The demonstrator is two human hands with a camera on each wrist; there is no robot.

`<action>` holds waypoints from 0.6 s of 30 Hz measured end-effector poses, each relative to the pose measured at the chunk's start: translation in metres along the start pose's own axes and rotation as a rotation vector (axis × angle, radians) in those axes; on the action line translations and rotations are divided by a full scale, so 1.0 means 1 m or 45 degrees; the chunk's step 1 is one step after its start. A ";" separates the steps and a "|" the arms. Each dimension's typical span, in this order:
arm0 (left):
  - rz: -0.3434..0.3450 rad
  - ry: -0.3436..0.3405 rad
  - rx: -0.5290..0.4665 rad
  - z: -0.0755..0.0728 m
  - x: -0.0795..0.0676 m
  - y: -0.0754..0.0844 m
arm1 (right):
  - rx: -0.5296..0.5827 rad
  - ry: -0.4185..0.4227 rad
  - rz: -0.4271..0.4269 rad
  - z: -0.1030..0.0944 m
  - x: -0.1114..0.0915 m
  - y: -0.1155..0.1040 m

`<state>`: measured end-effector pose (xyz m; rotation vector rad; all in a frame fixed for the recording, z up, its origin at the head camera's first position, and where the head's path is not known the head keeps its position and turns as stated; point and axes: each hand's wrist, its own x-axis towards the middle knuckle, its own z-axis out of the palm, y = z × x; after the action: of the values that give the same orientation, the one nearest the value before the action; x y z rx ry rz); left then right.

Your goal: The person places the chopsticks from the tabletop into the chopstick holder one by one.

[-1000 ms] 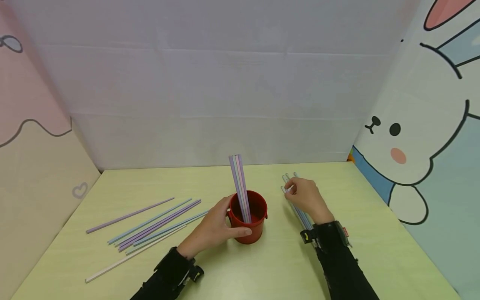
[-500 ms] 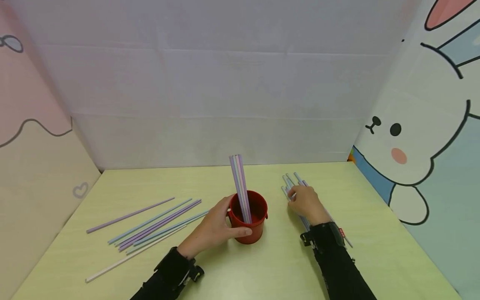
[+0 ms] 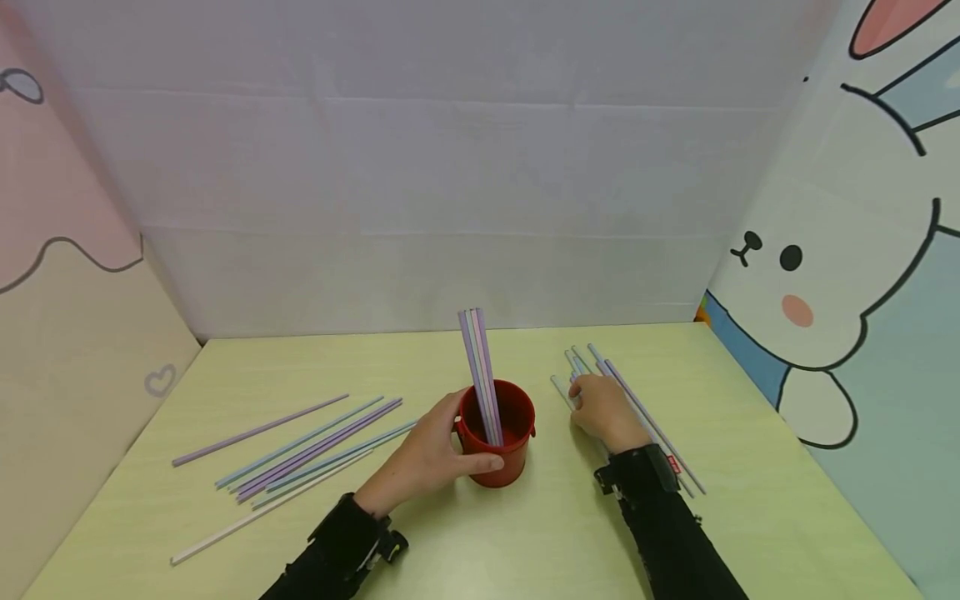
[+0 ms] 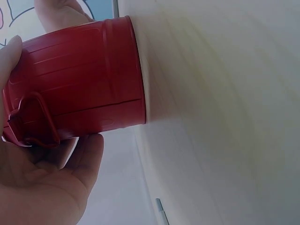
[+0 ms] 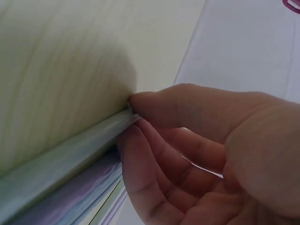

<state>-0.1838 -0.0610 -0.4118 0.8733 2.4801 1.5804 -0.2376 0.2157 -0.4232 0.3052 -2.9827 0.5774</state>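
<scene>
My left hand [image 3: 422,458] grips a small red metal bucket [image 3: 504,460] from its left side, thumb across the front and fingers behind. The bucket [image 4: 79,77] stands upright on the table. Several lilac, pink and pale straws [image 3: 482,367] lean inside it, their tops well above the rim. At the right, my right hand [image 3: 606,412] is over a bunch of straws [image 3: 647,415] lying on the table. In the right wrist view, its thumb and index finger pinch the end of a pale blue-green straw [image 5: 70,157]. The hand hides part of the bunch.
Several more straws [image 3: 318,446], lilac, blue and whitish, lie spread on the light yellow table [image 3: 465,550] at the left. A plain white cloth wall [image 3: 420,208] rises at the back, with printed panels at both sides.
My right hand has lowered onto the bunch and shifted slightly left. One pale straw's end has slid left of the others; lilac ones now show on the right. The left hand stays on the bucket.
</scene>
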 end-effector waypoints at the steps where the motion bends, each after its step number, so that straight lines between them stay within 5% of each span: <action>1: -0.003 -0.002 -0.006 -0.001 -0.001 0.004 | -0.001 0.000 0.008 0.001 0.000 -0.001; 11: -0.018 -0.011 0.004 -0.003 -0.002 0.010 | 0.111 0.001 -0.074 -0.001 0.004 0.000; 18: -0.014 -0.015 0.002 -0.003 -0.001 0.011 | 0.253 -0.005 -0.140 -0.027 -0.004 -0.014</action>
<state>-0.1792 -0.0610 -0.4010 0.8653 2.4745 1.5655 -0.2294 0.2141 -0.3934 0.4816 -2.8932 0.8621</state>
